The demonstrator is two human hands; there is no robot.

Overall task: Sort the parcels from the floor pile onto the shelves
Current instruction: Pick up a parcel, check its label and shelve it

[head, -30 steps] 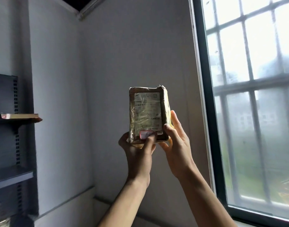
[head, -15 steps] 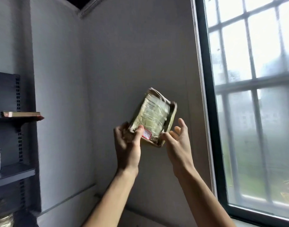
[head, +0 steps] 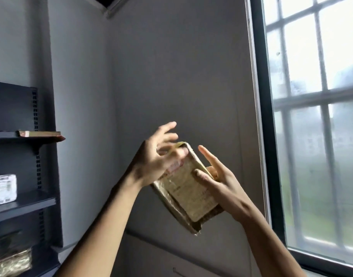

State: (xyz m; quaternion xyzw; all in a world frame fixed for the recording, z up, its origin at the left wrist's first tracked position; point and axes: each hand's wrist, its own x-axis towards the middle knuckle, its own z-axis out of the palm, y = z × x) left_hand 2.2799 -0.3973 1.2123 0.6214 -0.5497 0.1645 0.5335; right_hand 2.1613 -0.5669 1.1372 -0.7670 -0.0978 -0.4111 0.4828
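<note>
Parcel (head: 188,194) is up in the air in front of the wall corner, tilted, label face toward the camera, well apart from the shelves (head: 23,202) on the left. Right hand (head: 217,180) pinches its right edge, thumb on the label, lower fingers behind, index sticking out straight. Left hand (head: 157,160) sits at the top end with fingers spread. It is blurred, so probably only touching, not gripping. The parcel looks like a small flat carton under glossy tape: likely light, fairly stiff, slick skin, 1 bottom corner torn. Best held across the 2 long edges, away from the torn corner.
</note>
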